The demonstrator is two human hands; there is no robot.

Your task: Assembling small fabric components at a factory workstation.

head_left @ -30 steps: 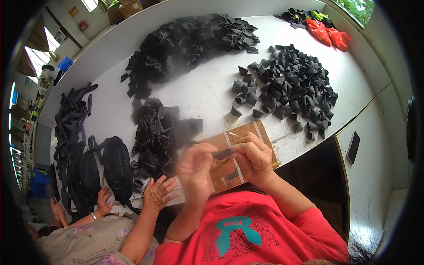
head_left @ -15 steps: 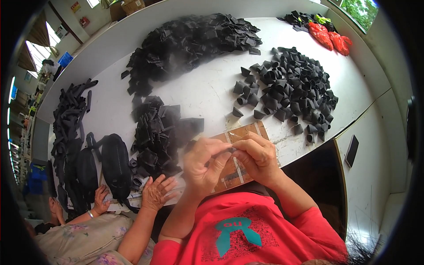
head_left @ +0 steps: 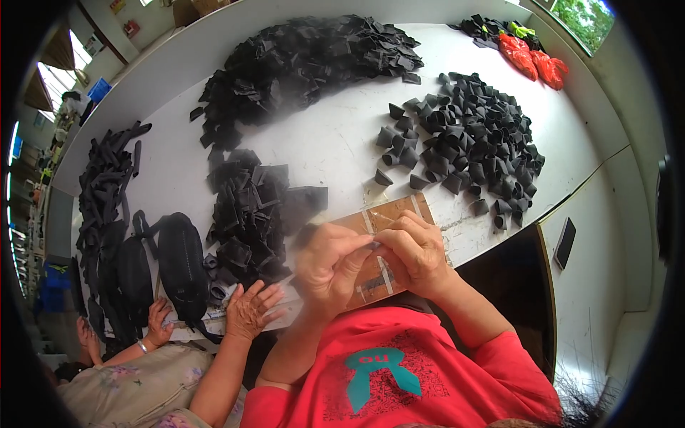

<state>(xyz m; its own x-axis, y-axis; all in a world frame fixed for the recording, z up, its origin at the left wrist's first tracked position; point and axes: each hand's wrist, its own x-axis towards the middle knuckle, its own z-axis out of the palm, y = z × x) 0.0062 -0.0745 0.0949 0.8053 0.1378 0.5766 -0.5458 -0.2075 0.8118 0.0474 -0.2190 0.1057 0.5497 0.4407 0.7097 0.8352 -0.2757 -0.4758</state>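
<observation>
My left hand and my right hand meet at the fingertips above a brown board with pale strips across it. Both are closed in a pinch. Only a small dark bit shows between the fingertips; my fingers cover most of it, so its kind is unclear. A flat black fabric piece lies just beyond my left hand, at the edge of a heap of black fabric pieces. Farther off to the right is a spread pile of black fabric loops.
Across the white table lies a large heap of flat black pieces. Red plastic bags sit at the far right. On my left, a co-worker's hand rests near black pouches. A dark flat object lies right.
My right fingers have shifted slightly around the small dark bit, while both hands stay together over the board. The view has tilted a little; the co-worker's hands look nearly unchanged.
</observation>
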